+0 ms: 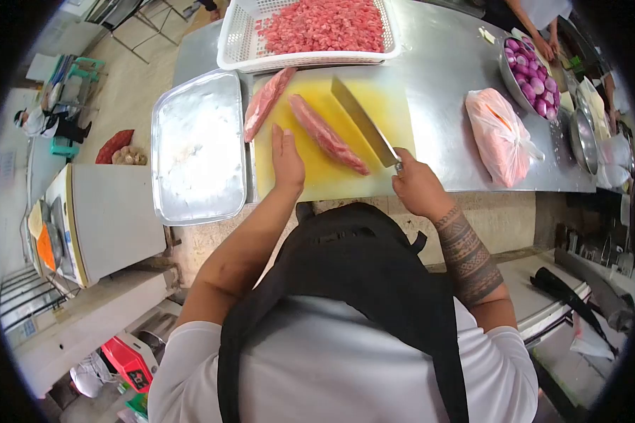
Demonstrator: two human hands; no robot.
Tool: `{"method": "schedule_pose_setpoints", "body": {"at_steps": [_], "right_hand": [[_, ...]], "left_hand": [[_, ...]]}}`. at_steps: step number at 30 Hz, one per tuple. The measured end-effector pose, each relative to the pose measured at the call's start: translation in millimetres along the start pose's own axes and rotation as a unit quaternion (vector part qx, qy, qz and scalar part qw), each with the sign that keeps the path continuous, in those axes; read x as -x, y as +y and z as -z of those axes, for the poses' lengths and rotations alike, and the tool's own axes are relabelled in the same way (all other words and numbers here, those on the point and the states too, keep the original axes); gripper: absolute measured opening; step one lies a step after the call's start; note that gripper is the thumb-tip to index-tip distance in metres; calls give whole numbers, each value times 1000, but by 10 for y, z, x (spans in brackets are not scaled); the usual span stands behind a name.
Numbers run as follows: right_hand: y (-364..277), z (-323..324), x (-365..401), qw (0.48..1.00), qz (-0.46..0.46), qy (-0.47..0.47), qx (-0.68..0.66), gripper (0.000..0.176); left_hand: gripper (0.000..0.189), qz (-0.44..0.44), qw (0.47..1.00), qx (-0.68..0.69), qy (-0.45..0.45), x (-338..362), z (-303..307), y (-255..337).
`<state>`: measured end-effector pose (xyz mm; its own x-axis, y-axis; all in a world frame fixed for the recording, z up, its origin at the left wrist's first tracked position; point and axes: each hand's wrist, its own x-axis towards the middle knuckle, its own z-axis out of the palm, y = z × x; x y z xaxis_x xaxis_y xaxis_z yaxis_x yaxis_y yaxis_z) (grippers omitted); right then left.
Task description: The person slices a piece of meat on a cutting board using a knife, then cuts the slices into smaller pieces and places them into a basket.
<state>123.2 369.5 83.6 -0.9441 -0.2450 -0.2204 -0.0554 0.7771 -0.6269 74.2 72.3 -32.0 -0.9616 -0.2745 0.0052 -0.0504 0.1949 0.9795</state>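
Observation:
A large kitchen knife [365,123] is in my right hand [418,185], its fingers wrapped round the handle. The wide blade points up and left over the yellow cutting board [317,185]. A long strip of raw meat [328,135] lies slantwise on the board, left of the blade and apart from it. My left hand [287,162] has its fingers stretched out at the board's left side, with nothing visible in it. Just above those fingers, a second, paler piece of meat [268,103] rests along the board's upper left edge.
A white perforated basket [307,65] of diced meat stands behind the board. To the left is a metal tray [199,151]. On the right are a tied plastic bag [499,137] with pinkish contents and a bowl of purple onions [533,77]. Another person's hands [545,46] are beyond it.

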Motion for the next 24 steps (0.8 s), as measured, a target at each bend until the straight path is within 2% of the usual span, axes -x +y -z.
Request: {"method": "schedule_pose_setpoints", "body": {"at_steps": [2, 4, 7, 8, 11, 14, 17, 21, 24], "right_hand": [[-36, -67, -119, 999, 39, -23, 29, 48], [-128, -144, -165, 997, 64, -29, 35, 47], [-250, -227, -171, 996, 55, -60, 42, 45], [-266, -269, -164, 994, 62, -71, 61, 43], [-307, -227, -108, 992, 52, -100, 56, 43], [-320, -146, 17, 990, 28, -126, 57, 41], [-279, -167, 71, 991, 25, -123, 57, 40], [-195, -220, -10, 994, 38, -95, 48, 44], [-26, -198, 27, 996, 39, -71, 22, 45]], "left_hand": [[78, 49, 994, 98, 0, -74, -149, -7], [74, 65, 968, 237, -55, -169, -315, 162], [88, 53, 997, 42, 41, -264, -738, 204], [88, 3, 996, 79, 45, -217, -783, 270], [88, 41, 995, 34, 80, -178, -884, 318], [88, -69, 997, -12, 41, -88, -922, 281], [88, -28, 997, -55, 46, 3, -928, 213], [84, -14, 998, -30, 55, -33, -943, 50], [76, -15, 999, -15, 40, -7, -606, 118]]}}
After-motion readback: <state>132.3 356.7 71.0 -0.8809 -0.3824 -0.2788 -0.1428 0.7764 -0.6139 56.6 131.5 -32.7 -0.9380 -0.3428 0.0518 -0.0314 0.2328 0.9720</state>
